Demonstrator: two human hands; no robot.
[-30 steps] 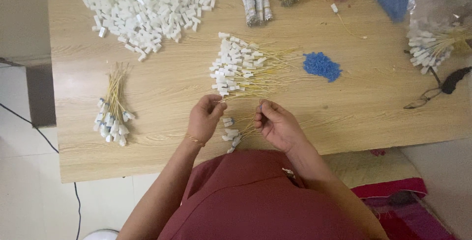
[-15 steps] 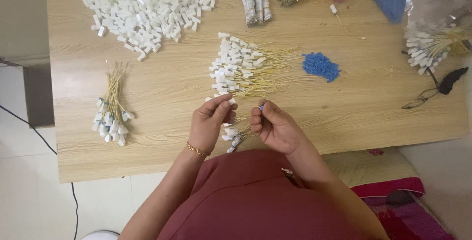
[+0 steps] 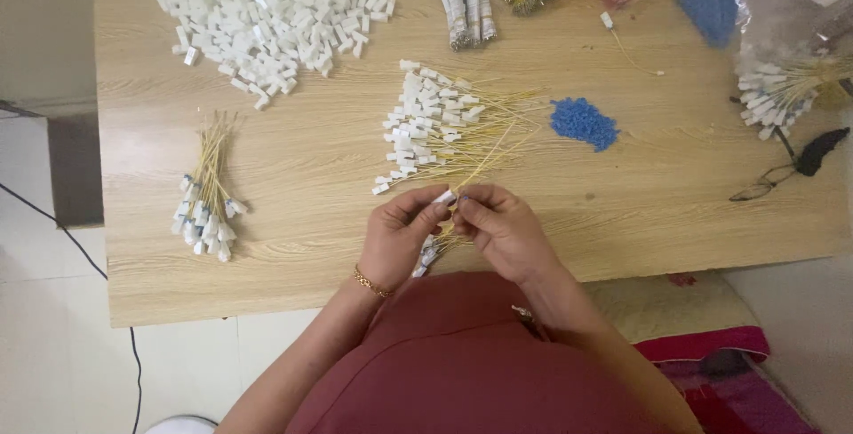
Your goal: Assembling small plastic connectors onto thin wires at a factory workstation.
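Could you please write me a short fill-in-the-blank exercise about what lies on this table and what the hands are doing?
1. The left hand and the right hand pinch a small ____ connector between their fingertips.
2. The little heap of beads right of the middle wire pile is ____.
3. The bundle of wires near the table's left edge lies ____ from both hands.
4. The left wrist wears a ____ bracelet.

Missing words: white; blue; apart; gold
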